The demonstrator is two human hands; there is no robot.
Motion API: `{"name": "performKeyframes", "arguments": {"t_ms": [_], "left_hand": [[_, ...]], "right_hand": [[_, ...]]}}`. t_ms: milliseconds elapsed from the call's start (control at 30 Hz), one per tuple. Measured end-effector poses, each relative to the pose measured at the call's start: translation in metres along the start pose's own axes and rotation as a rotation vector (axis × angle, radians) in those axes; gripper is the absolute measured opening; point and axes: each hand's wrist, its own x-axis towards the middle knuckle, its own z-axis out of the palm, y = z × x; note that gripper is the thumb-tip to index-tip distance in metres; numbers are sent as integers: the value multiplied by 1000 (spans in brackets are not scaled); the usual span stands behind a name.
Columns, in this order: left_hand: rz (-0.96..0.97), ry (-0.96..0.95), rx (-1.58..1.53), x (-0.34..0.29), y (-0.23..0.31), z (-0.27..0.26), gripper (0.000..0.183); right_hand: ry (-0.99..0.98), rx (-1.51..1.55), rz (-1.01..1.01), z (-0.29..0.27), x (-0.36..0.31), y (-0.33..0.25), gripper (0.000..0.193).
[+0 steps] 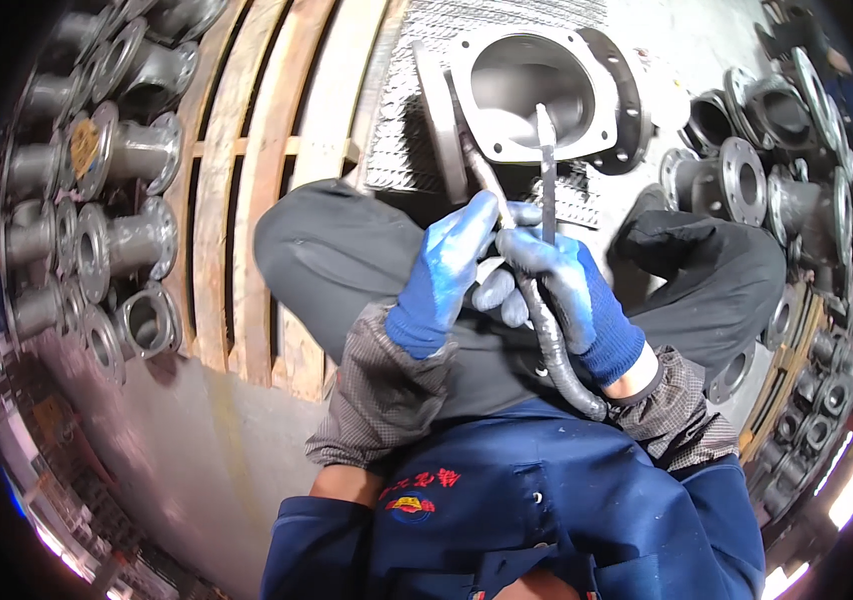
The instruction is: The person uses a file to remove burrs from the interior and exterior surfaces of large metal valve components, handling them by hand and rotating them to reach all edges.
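Observation:
Both my hands wear blue work gloves with pale coated palms, and they are close together over my lap. My left hand (444,270) is closed around a slim grey rod-like tool (488,180) that points up and left. A black wrapped hose (557,365) runs from between the hands toward my right wrist. In my right hand (565,285), a thin dark stick with a pale tip (549,175) is gripped between the fingers. Its tip overlaps the opening of a grey metal pipe fitting (519,88) with a square, holed flange. My fingers partly hide the lower ends of both tools.
The fitting sits on a textured metal plate (392,165) before my crossed legs. A slatted wooden pallet (265,150) lies to the left. Rows of flanged pipe fittings (132,150) line the far left; more flanged fittings (742,185) stand at the right.

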Motion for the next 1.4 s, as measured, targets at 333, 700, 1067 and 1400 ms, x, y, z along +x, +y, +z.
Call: {"name": "performKeyframes", "arguments": {"t_ms": [333, 700, 1067, 1400], "left_hand": [[186, -268, 72, 10, -5, 15, 53], [-32, -52, -257, 36, -70, 58, 33], [838, 349, 611, 19, 33, 15, 30], [387, 273, 123, 84, 30, -38, 56]], "right_hand": [[-232, -101, 133, -49, -19, -3, 35], [438, -1509, -760, -104, -29, 40, 19], [549, -83, -120, -148, -53, 12, 34], [451, -501, -328, -203, 27, -14, 40]]}}
